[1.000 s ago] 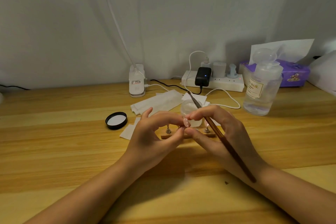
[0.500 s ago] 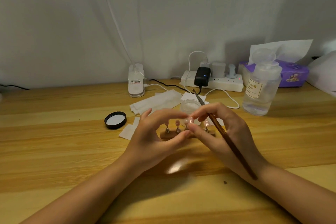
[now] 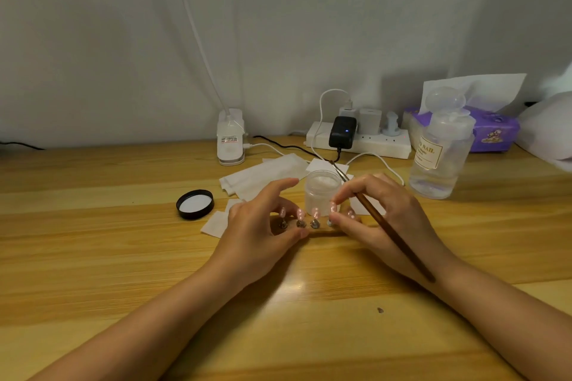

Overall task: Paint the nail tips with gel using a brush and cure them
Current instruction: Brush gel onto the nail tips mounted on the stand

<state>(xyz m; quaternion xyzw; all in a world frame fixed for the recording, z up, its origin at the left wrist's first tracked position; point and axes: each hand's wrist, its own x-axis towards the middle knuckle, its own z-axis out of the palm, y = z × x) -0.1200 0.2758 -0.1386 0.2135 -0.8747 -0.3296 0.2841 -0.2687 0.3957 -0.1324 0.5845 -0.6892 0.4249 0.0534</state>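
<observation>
A wooden nail stand (image 3: pixel 322 231) sits mid-table with several pinkish nail tips (image 3: pixel 300 213) on metal posts. My right hand (image 3: pixel 383 219) pinches the fourth tip (image 3: pixel 333 208) between thumb and forefinger. The same hand holds a brown brush (image 3: pixel 387 233), its bristle end pointing back over the open gel jar (image 3: pixel 322 192). My left hand (image 3: pixel 253 226) curves round the stand's left end; its thumb touches the stand's front edge and its forefinger is lifted clear. Its other fingers are hidden.
The jar's black lid (image 3: pixel 195 204) lies left of the stand. White wipes (image 3: pixel 263 173) lie behind the stand. At the back are a small white lamp base (image 3: pixel 230 141), a power strip (image 3: pixel 359 139) with cables, a clear liquid bottle (image 3: pixel 439 158) and a purple tissue pack (image 3: pixel 492 130).
Both hands held one nail tip together above the stand. They have parted: the left let go and dropped to the stand's left end, while the right lowered the tip onto the row.
</observation>
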